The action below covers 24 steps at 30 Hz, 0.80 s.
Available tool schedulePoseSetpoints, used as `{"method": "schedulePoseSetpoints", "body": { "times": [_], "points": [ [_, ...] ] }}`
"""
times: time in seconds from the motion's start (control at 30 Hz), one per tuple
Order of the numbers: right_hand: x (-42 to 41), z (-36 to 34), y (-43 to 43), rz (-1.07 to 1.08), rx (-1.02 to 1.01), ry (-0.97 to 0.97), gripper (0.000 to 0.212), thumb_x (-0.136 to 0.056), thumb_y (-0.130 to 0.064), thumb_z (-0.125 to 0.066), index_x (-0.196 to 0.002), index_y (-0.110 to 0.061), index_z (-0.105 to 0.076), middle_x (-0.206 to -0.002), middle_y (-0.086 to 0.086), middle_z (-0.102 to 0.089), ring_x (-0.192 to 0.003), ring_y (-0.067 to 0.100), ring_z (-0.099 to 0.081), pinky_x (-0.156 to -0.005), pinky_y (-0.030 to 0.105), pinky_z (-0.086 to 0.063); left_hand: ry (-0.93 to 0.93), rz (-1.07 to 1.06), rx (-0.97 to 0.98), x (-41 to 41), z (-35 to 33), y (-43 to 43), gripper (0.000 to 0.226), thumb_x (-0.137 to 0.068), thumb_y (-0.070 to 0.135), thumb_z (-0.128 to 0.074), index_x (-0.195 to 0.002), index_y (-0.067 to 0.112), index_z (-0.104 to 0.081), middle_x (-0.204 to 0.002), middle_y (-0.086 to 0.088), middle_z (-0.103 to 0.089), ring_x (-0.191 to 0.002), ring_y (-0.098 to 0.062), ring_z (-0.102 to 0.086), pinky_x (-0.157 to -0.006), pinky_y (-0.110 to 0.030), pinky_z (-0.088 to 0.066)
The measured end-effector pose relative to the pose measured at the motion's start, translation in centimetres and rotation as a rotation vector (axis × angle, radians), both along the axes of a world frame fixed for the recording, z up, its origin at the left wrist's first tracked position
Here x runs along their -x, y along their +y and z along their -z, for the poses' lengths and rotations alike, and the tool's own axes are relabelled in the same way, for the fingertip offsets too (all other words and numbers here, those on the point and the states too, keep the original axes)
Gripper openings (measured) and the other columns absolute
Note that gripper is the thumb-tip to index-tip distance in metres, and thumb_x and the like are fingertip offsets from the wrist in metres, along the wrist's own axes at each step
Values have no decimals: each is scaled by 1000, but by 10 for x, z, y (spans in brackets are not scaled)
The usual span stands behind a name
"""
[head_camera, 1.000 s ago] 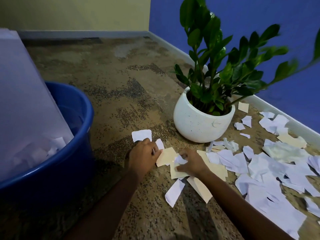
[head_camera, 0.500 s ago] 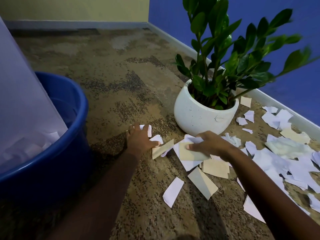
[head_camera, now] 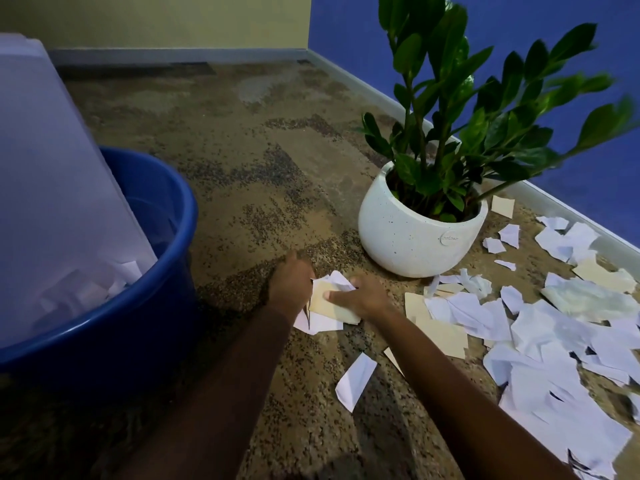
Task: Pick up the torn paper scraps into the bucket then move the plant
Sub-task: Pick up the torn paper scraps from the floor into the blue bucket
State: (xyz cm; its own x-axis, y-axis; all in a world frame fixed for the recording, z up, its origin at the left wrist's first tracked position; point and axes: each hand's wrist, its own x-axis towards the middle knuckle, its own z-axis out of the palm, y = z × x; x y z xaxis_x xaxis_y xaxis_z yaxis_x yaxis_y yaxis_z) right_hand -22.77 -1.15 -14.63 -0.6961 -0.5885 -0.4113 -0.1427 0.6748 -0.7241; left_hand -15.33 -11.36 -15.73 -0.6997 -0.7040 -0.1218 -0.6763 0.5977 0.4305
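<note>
On the speckled floor, my left hand (head_camera: 290, 283) and my right hand (head_camera: 363, 295) press a small stack of white and cream paper scraps (head_camera: 327, 311) between them. Both hands grip the stack, just in front of the white pot (head_camera: 415, 233) of the green plant (head_camera: 460, 109). The blue bucket (head_camera: 145, 306) stands to the left with scraps inside. Several more torn scraps (head_camera: 554, 341) lie spread to the right, and one white scrap (head_camera: 355, 381) lies near my right forearm.
A large white translucent sheet (head_camera: 52, 185) leans over the bucket at the left. A blue wall with a grey baseboard (head_camera: 554, 202) runs behind the plant; a yellow wall closes the far side. Bare floor (head_camera: 225, 150) stretches beyond the hands.
My hands have drawn together, gathering the scraps that were spread between them into one stack. My right hand moved left toward my left hand.
</note>
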Motion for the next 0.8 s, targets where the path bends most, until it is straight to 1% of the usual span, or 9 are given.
{"method": "schedulePoseSetpoints", "body": {
  "times": [0.1, 0.2, 0.27, 0.37, 0.4, 0.53, 0.63, 0.73, 0.8],
  "points": [
    [-1, -6, 8, 22, 11, -4, 30, -75, -28, -77, -71, -9, -55, -78, 3, -44, -71, 14, -43, -53, 25, -25, 8, -1, -118, -8, -3, 5, 28, -93, 3, -46, -113, -1, -66, -120, -20, -63, -112, -32, -60, -91, -36, -47],
    [3, -19, 14, 9, -19, 73, 41, -75, -32, -76, -57, -14, -44, -61, -2, -38, -55, 10, -35, -46, 20, -22, 75, -49, -276, -17, -11, 11, 28, -95, 9, -47, -113, -6, -62, -119, -25, -64, -113, -34, -59, -92, -38, -46],
    [4, -33, 14, 37, 37, 94, 39, -77, -30, -74, -56, -17, -44, -59, -2, -38, -55, 11, -36, -48, 24, -22, 135, -86, -342, -18, -24, 15, 29, -96, 11, -47, -113, -8, -61, -117, -26, -64, -112, -35, -60, -92, -40, -47],
    [1, -60, 11, 95, 191, 124, 21, -80, -26, -71, -80, -7, -62, -76, 6, -55, -70, 17, -48, -56, 26, -32, 244, -139, -356, -17, -52, 17, 32, -97, 15, -47, -114, -9, -59, -116, -26, -64, -111, -35, -60, -91, -41, -48],
    [-2, -69, 9, 106, 234, 153, 25, -81, -26, -70, -92, -4, -64, -85, 9, -59, -75, 17, -50, -57, 25, -35, 288, -160, -354, -17, -63, 18, 34, -97, 16, -47, -116, -9, -59, -118, -25, -63, -113, -34, -59, -92, -40, -48],
    [-17, -110, -3, 156, 369, 265, 37, -86, -26, -64, -117, -6, -58, -118, 13, -62, -95, 22, -56, -80, 32, -47, 489, -239, -386, -26, -106, 14, 37, -99, 20, -45, -124, -2, -59, -122, -23, -63, -115, -34, -59, -95, -40, -48],
    [-37, -141, -14, 144, 473, 340, 44, -88, -26, -61, -127, -8, -54, -130, 11, -59, -113, 28, -57, -97, 39, -47, 577, -309, -361, -41, -135, 9, 36, -98, 19, -46, -129, 3, -55, -126, -19, -61, -115, -33, -59, -97, -40, -49],
    [-63, -171, -26, 122, 584, 428, 43, -89, -24, -59, -129, -7, -52, -131, 11, -59, -118, 27, -55, -94, 31, -43, 720, -368, -343, -60, -162, 3, 38, -99, 21, -43, -131, 3, -53, -127, -18, -60, -119, -34, -57, -101, -46, -48],
    [-82, -187, -35, 114, 663, 473, 38, -90, -21, -58, -125, -6, -54, -125, 12, -62, -115, 26, -56, -79, 19, -35, 813, -402, -303, -76, -181, 0, 37, -100, 21, -43, -131, 4, -52, -125, -16, -61, -117, -32, -58, -99, -45, -49]
  ]
}}
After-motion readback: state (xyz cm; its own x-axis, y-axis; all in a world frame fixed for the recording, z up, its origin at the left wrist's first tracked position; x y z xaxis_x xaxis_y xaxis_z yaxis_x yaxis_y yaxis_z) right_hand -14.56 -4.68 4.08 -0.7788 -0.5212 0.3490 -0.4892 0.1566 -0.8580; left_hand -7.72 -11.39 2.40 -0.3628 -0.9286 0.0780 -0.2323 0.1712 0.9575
